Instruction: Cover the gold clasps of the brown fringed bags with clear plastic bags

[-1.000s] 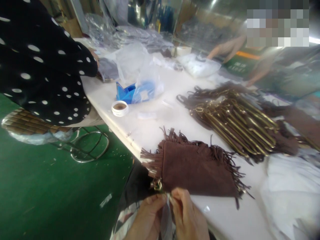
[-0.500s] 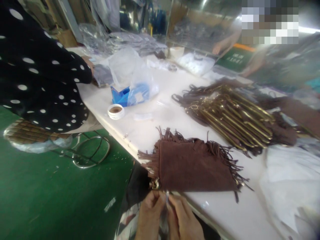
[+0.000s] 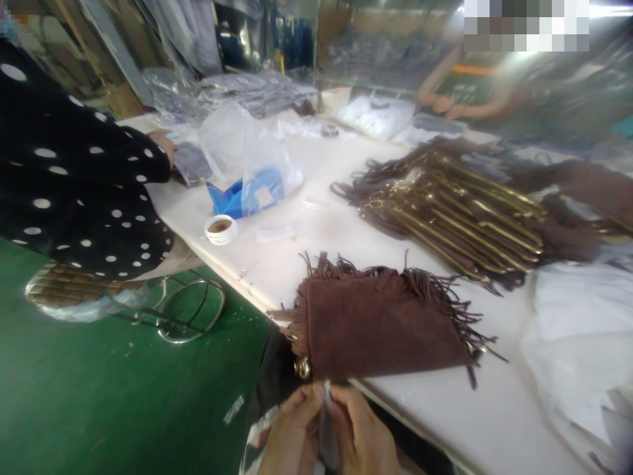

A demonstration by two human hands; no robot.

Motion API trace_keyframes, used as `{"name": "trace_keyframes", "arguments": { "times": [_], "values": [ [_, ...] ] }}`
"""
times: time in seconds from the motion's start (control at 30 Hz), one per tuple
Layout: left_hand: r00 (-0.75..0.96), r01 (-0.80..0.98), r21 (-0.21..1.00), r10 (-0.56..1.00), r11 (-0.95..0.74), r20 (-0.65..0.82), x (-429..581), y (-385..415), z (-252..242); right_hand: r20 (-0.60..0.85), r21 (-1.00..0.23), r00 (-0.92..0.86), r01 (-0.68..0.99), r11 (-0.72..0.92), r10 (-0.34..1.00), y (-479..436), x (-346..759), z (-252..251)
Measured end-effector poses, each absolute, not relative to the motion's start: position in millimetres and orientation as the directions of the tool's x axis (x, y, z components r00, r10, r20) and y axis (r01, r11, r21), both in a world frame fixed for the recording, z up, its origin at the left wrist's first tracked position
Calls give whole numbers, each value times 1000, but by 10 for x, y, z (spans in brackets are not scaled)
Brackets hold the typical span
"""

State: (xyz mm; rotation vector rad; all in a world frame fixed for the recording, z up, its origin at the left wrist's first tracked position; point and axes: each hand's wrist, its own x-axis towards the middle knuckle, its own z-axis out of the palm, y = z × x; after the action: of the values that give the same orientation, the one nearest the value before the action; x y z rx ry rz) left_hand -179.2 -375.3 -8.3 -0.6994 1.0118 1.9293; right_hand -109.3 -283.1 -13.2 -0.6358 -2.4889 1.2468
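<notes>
White bench (image 3: 306,247) in a workshop, brown fringed pouch (image 3: 380,323) laid at twelve o'clock of the hands, clear plastic film (image 3: 327,396) was pinched in the closed grips of left hand (image 3: 291,435) and right hand (image 3: 363,439).

far co-worker's hand (image 3: 429,100) pulled back off white bag (image 3: 376,115), now beside their other hand (image 3: 457,111)

a white desk (image 3: 316,224) runs slantwise away from its near edge. close to that edge a brown fringed bag (image 3: 380,323) lies flat, its corner with the gold clasp (image 3: 302,367) right at the edge. behind it, apart, lies a pile (image 3: 455,211) of like bags with gold bars. to the left sit a small round tub (image 3: 220,229), a clear packet (image 3: 275,232) near it, and a blue pack (image 3: 232,196) half inside a plastic sack (image 3: 247,148). white sheets (image 3: 578,330) cover the right end.
</notes>
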Motion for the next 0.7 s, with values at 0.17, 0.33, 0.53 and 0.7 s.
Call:
{"name": "trace_keyframes", "arguments": {
  "times": [0.17,0.33,0.53,0.7],
  "values": [
    [-415,-901,286,459,-325,-785,-1813,-3836,-121,-115,-908,-842,304,287,527,-2785,-1096,-126],
    [-338,-934,218,509,-282,-792,-1844,-3865,-86,-260,-943,-829,329,56,495,-2762,-1135,-112],
    [-447,-893,357,451,-273,-773,-1846,-3834,-118,-293,-931,-809,363,40,510,-2770,-1136,-76],
    [-446,-893,375,389,-247,-806,-1809,-3842,-140,-277,-933,-825,353,66,492,-2793,-1080,-60]
  ]
}}
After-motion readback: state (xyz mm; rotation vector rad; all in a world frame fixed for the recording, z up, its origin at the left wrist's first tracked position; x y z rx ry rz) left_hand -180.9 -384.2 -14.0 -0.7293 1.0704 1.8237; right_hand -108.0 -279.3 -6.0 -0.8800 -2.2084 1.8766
